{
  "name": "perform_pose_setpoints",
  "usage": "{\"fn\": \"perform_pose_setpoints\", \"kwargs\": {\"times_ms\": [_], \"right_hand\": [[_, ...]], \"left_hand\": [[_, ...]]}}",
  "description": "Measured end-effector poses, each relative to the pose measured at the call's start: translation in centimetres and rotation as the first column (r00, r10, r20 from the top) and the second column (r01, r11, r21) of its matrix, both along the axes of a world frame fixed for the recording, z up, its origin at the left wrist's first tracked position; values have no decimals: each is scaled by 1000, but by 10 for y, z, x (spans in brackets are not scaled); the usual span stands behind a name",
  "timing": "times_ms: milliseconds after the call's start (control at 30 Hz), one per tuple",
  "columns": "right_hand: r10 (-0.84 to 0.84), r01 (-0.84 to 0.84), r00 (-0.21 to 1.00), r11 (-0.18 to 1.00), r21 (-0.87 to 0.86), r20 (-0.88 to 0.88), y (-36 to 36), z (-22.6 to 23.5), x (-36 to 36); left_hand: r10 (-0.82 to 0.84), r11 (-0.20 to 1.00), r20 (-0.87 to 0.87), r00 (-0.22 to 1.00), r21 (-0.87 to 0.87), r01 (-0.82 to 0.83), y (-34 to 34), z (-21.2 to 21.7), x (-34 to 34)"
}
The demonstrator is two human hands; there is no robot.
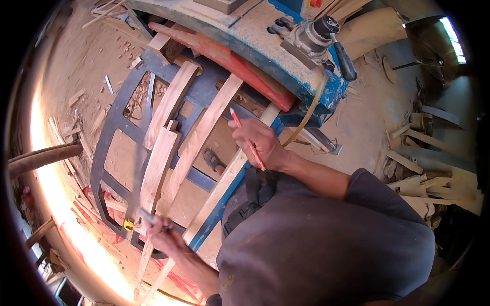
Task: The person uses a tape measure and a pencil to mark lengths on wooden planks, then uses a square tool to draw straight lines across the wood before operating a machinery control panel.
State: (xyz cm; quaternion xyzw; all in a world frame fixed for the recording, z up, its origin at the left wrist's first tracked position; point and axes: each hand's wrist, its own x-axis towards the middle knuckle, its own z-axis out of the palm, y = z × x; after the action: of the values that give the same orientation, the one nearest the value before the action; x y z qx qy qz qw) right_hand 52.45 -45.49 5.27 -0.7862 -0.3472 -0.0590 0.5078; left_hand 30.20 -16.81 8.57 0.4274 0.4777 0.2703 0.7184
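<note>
My right hand (263, 144) is closed round a red pencil (249, 137), its tip pointing up and away over the wooden strips. At the lower left, my left hand (164, 237) grips a blurred grey metal tool (146, 215), whose kind I cannot make out. Beside that hand lies a curved wooden piece (157, 166) with a notched end, next to another curved piece (172, 102). A longer curved strip (201, 133) runs alongside them. These rest across a dark slotted frame (133, 131). Nearest me is a straight wooden strip (217, 193) along a blue rail (220, 208).
A sawdust-covered blue machine (278, 64) with a black-handled clamp (314, 40) stands ahead, a red bar (224, 58) along its near side. A yellow tape measure (128, 225) sits at the frame's left. Wood offcuts (408, 163) are piled at right. A sandalled foot (213, 160) shows below.
</note>
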Motion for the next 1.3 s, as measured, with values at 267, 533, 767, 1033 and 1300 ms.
{"fn": "perform_pose_setpoints", "kwargs": {"times_ms": [267,533,767,1033,1300], "right_hand": [[-151,159,974,987,34,-171,-17,2,10],[-165,168,977,986,9,-137,-25,-3,30],[-129,139,968,990,36,-215,-27,12,46],[-222,275,901,957,94,-372,-19,29,47],[-266,288,898,957,11,-351,-18,27,58]], "left_hand": [[-214,973,4,977,-87,214,-116,-32,43],[-199,980,-122,972,-33,196,-129,-28,60],[-158,987,-49,986,-46,156,-115,-50,53],[-172,985,-64,983,16,174,-114,-56,61],[-168,985,-115,979,28,173,-116,-56,65]]}}
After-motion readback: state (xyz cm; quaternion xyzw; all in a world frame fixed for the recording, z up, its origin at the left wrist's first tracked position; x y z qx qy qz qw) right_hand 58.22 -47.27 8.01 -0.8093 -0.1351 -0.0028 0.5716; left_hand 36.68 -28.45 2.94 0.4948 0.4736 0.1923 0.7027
